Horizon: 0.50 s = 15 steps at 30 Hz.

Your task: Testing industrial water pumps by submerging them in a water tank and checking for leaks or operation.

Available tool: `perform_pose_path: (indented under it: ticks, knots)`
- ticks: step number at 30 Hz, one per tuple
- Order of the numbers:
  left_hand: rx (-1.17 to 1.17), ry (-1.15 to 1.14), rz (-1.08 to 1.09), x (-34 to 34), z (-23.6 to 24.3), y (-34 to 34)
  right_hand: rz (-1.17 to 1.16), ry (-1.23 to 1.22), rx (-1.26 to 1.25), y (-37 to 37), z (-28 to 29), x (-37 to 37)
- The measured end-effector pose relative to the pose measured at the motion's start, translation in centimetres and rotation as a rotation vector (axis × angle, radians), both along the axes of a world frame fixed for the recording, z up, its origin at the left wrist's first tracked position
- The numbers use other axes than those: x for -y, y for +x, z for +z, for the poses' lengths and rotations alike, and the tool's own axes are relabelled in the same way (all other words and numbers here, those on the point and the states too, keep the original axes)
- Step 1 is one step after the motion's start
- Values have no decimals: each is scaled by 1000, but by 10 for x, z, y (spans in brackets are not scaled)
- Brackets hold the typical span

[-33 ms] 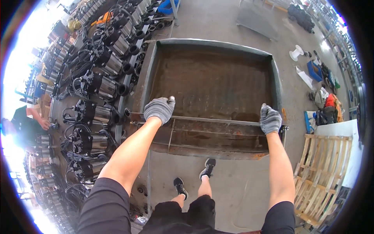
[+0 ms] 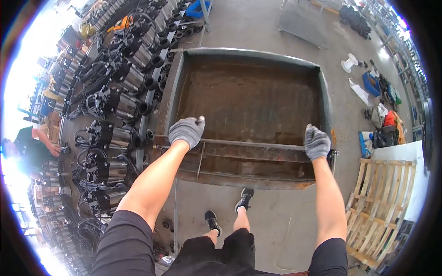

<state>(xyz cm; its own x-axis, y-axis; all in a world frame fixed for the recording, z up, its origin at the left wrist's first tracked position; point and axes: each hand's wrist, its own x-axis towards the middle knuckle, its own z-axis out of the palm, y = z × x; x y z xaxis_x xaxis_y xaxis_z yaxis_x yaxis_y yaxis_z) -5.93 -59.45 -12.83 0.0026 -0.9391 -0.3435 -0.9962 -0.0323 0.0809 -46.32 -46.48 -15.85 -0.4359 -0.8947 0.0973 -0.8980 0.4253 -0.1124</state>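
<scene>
A large rectangular metal tank (image 2: 258, 53) holding brown, murky liquid (image 2: 248, 99) stands in front of me. A thin metal bar (image 2: 251, 143) runs across it near its close side. My left hand (image 2: 186, 132), in a grey knitted glove, is closed around the bar near its left end, thumb up. Closed around the bar's right end is my right hand (image 2: 317, 143), gloved the same way. The palms hide the bar where they grip. Beneath the bar, a metal ledge (image 2: 258, 152) spans the tank.
Rows of steel motor pumps (image 2: 117, 102) with black cables line the left side, where another person (image 2: 34, 142) works. A wooden pallet (image 2: 380, 207) leans at the right. Beyond it are a blue bin (image 2: 371, 83) and a white spool (image 2: 350, 62). My shoes are close to the tank.
Both hands appear very slightly further left, still closed on the bar. The liquid's surface ripples look a little different.
</scene>
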Motion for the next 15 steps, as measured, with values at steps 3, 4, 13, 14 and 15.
perform_pose_path:
  ticks: [3,4,13,14,15]
  knots:
    - [14,-35,-5,-4,-1,0,9,63,26,0,9,-2]
    - [19,-41,-12,-4,3,0,23,22,55,1,9,-4]
    - [-117,-203,-33,-4,-5,-7,26,-34,254,-22,3,-13]
    - [-130,-154,-21,-5,3,-3,65,-102,412,-25,3,-14]
    - [-145,-110,-2,-1,11,-1,104,-175,567,-28,4,-16]
